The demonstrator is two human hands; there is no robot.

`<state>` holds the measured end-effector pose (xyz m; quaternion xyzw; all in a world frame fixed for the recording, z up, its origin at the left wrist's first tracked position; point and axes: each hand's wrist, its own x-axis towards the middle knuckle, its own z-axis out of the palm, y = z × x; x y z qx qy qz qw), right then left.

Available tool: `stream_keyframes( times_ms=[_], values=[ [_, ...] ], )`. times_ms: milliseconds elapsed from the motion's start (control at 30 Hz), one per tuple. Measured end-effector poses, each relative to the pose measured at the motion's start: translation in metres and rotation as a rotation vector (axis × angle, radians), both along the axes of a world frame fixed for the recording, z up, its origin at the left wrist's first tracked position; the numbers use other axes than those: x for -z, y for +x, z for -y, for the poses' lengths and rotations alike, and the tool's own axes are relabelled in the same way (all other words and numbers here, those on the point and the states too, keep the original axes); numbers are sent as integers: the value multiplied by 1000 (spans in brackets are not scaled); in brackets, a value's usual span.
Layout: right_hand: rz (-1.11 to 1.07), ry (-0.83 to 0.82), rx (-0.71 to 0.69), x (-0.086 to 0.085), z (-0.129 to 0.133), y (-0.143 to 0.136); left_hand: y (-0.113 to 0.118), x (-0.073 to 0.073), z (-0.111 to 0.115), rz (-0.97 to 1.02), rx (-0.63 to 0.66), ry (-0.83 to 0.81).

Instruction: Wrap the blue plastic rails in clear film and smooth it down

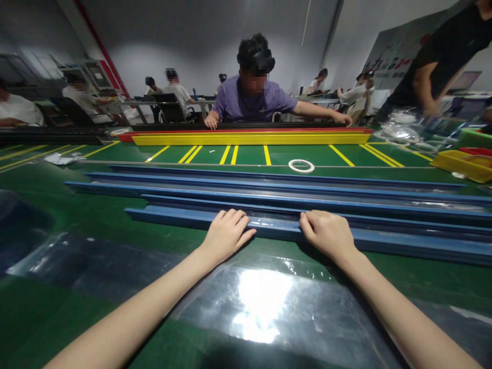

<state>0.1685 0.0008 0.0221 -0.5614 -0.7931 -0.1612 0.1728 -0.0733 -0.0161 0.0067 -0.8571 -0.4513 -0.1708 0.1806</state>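
Observation:
A long blue U-shaped channel [180,217] lies across the green table just in front of me, its open side up. My left hand [227,231] is closed over its near wall, the fingertips bent inside and the thumb along the outer face. Farther right along the same wall, my right hand [328,233] is also closed on it, with the fingers curled out of sight. Behind it lies another long blue channel [111,186], parallel and close by. Under my forearms a sheet of transparent plastic film [215,302] is spread on the table, reflecting a bright light.
Across the green table [172,155], marked with yellow lines, a person [253,97] in purple handles long yellow and red strips [249,139]. A white tape roll [301,165] lies between us. At the right are a yellow bin [461,165] and bundled plastic [400,128].

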Motion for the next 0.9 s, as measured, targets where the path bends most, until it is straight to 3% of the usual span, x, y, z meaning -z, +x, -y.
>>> stream_keyframes(
  times_ms=[900],
  values=[
    [1,-27,4,-1,0,-1,1,2,0,40,7,-1]
  ],
)
